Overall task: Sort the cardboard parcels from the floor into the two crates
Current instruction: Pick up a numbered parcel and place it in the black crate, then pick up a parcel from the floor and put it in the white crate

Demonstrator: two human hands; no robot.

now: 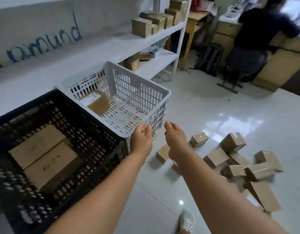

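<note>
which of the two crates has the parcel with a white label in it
The white crate, the farther one, holds one parcel with a white label. The black crate nearer the camera holds larger parcels with handwriting, not labels.

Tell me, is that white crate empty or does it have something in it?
Not empty: one cardboard parcel lies in the white crate, against its far left corner; the rest of its floor is bare.

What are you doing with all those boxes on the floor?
A person is sorting parcels into two crates. The black crate holds two big ones, the white crate one with a label. Both hands, left hand and right hand, hold nothing and hover by the white crate's corner. Many parcels lie on the floor.
</note>
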